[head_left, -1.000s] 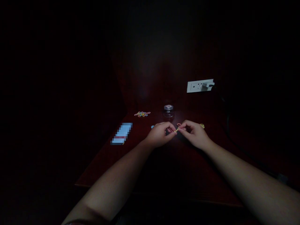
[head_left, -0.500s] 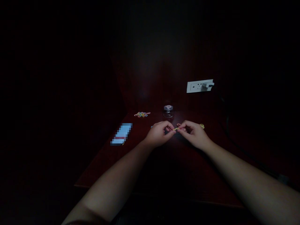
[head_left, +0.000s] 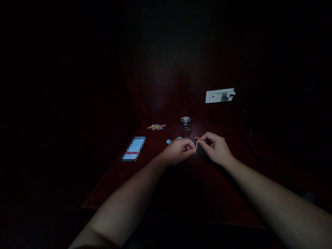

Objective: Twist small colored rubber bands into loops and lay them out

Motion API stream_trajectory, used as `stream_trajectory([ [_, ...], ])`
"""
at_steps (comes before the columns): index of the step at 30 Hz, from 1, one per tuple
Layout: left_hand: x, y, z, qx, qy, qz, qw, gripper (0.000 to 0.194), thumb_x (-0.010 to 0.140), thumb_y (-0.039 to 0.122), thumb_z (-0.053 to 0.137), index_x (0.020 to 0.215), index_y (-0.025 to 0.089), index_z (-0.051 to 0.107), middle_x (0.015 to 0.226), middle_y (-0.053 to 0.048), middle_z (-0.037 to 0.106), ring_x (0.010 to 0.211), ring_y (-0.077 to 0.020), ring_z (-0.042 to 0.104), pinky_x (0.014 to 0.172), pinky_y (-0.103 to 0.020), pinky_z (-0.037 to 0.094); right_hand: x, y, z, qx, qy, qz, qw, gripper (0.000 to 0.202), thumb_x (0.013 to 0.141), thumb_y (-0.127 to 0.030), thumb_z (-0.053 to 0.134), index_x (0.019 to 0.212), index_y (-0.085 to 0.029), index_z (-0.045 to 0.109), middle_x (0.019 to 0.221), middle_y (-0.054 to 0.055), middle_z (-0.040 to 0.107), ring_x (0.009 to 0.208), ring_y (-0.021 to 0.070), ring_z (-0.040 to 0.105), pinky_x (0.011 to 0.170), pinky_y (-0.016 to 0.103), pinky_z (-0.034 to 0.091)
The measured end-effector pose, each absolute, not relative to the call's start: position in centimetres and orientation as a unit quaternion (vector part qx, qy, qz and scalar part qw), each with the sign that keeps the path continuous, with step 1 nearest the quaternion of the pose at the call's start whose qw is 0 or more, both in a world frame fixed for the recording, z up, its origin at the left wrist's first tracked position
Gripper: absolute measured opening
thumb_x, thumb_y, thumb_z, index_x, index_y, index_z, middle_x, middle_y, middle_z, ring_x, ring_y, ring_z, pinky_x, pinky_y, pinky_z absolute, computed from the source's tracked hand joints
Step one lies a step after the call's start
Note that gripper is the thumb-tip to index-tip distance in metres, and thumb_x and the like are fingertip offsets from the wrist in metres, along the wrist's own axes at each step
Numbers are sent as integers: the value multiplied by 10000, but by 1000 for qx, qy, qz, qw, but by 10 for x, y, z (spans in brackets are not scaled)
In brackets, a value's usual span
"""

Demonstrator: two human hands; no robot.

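Observation:
A small yellow band (head_left: pixel 196 145) is stretched between my two hands over the dark red table. My left hand (head_left: pixel 179 151) pinches its lower end, and my right hand (head_left: pixel 214 147) pinches the upper end. Just behind the fingers lies a pink band (head_left: pixel 197 138). Blue bands (head_left: pixel 168 141) and a green band (head_left: pixel 179 138) rest behind my left hand, the green partly hidden by it. A bit of yellow (head_left: pixel 223 138) shows behind my right hand.
A clear lidded jar (head_left: pixel 185 123) stands at the back of the table (head_left: pixel 114 185). Several colourful bands (head_left: pixel 157 127) are heaped at its left. A phone (head_left: pixel 134 148) lies at the left edge. A wall socket (head_left: pixel 220 95) holds a plug with a dark cable.
My left hand has moved slightly down, and the yellow band has gone from nearly level to steeply slanted. More of the blue and green bands shows behind that hand.

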State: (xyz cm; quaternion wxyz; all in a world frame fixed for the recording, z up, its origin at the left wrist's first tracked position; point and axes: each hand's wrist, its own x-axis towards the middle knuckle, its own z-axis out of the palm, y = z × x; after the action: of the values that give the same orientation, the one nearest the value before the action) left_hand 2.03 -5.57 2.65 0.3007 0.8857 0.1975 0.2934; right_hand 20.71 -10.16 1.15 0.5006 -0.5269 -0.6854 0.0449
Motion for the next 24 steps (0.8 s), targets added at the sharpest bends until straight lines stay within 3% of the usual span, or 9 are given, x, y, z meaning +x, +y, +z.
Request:
stream_trajectory([
  [7,19,-57,29,889,177,288,309,112,813,245,607,815,133,611,752,-5,595,669,-86,518,607,-191,405,208,-102,10,-531,-681,52,502,145,824,-268,591,720,-169,616,715,30,609,595,137,523,497,240,366],
  [16,20,-54,26,892,191,307,271,109,814,239,613,845,139,641,772,-14,644,688,-94,551,620,-196,418,207,-103,11,-472,-734,101,478,114,831,-217,576,736,-185,632,765,49,634,797,202,610,654,292,452],
  [24,20,-54,26,893,195,322,248,122,813,261,621,850,151,659,787,-19,661,689,-99,571,636,-205,438,206,-104,11,-470,-726,124,487,103,801,-231,598,716,-177,620,698,31,600,696,175,576,642,292,447],
])
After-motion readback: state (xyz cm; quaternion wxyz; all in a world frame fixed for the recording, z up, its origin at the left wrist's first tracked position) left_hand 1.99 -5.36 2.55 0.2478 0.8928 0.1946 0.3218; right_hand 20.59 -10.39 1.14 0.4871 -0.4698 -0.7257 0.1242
